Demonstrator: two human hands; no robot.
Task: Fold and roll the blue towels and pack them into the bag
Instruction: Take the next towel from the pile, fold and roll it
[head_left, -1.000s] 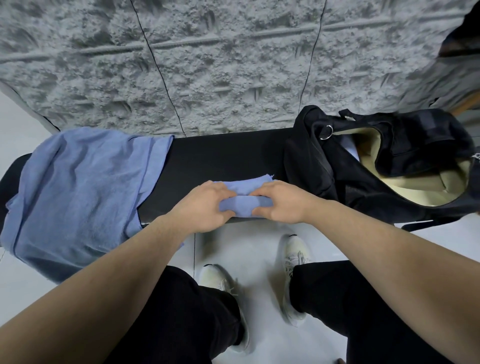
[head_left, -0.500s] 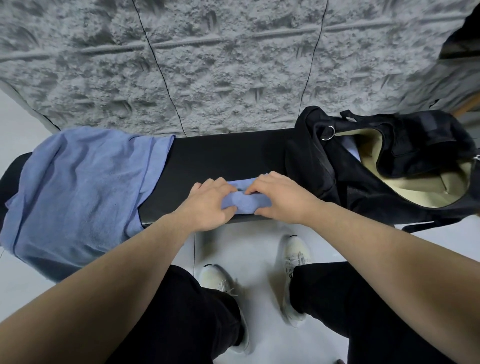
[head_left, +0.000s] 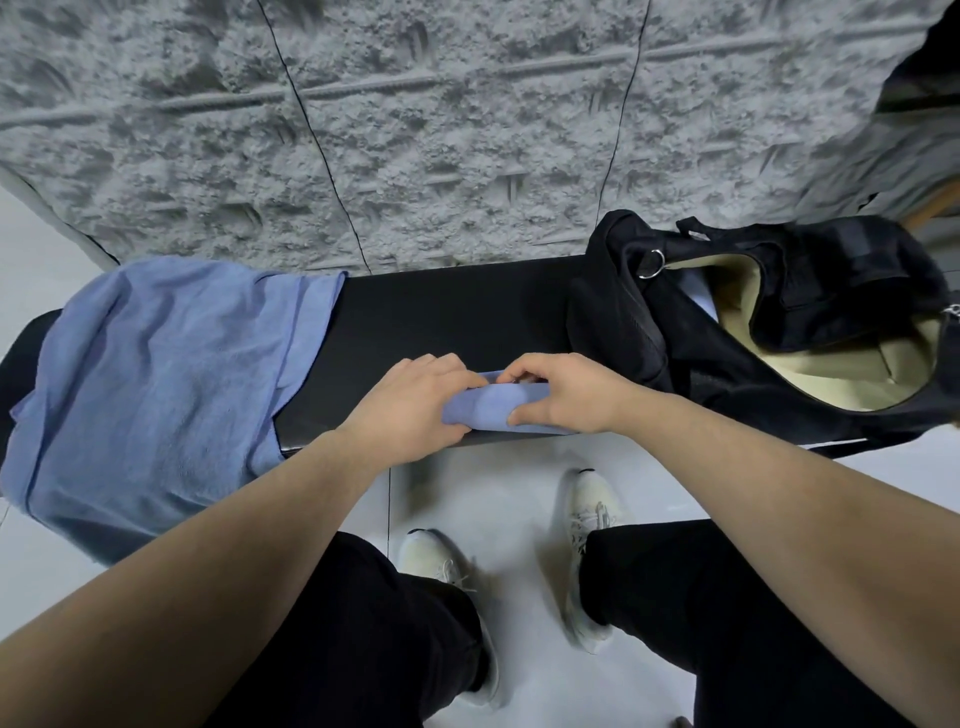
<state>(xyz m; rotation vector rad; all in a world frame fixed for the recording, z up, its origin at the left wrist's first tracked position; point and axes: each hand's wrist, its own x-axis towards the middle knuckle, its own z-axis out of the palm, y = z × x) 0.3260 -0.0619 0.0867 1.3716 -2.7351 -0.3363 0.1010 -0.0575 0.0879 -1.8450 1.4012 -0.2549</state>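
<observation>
At the front edge of the black bench (head_left: 447, 317), my left hand (head_left: 410, 402) and right hand (head_left: 563, 392) curl around a rolled blue towel (head_left: 488, 408), soft, light cloth likely to spring loose unless gripped around the roll's middle before reaching the open bag (head_left: 779, 322).

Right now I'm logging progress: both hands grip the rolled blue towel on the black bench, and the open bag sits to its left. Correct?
Not quite. In the head view the bag sits to the right of the rolled blue towel; the rest holds: left hand, right hand, black bench.
</observation>
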